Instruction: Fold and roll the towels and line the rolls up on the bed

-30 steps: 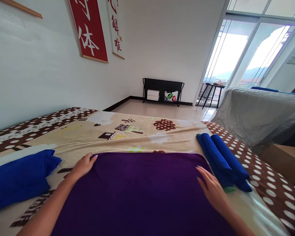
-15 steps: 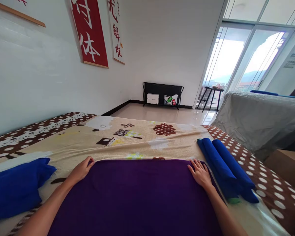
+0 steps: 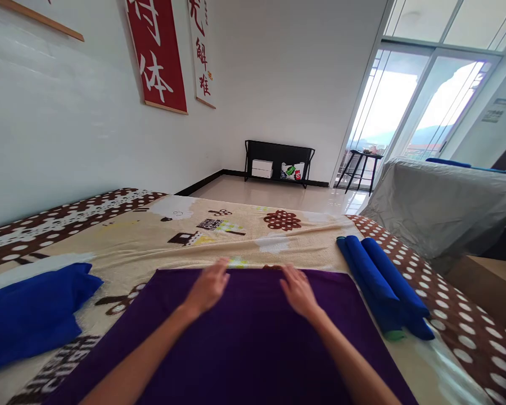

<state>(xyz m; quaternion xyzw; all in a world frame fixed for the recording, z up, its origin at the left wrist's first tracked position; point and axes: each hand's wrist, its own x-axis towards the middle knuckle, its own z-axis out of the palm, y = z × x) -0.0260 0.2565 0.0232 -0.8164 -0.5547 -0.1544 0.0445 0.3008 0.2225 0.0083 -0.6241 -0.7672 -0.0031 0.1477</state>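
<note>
A dark purple cloth lies spread flat in front of me, its far edge running straight across. Over its far part is my left hand, fingers stretched forward and slightly blurred. My right hand mirrors it a short way to the right, fingers extended near the same far edge. Neither hand holds anything; whether the palms touch the cloth I cannot tell. Beneath the cloth is a cream patterned blanket. Rolled blue cloths lie along the right side, and a bunched blue cloth lies at the left.
A brown polka-dot border edges the blanket at the right. Beyond it are a cardboard box and furniture under a plastic cover. A black rack stands by the far wall, with a stool near the glass door.
Both hands have moved inward from the far corners of the purple cloth towards its middle. My left hand has let go of the left corner, which now lies flat.
</note>
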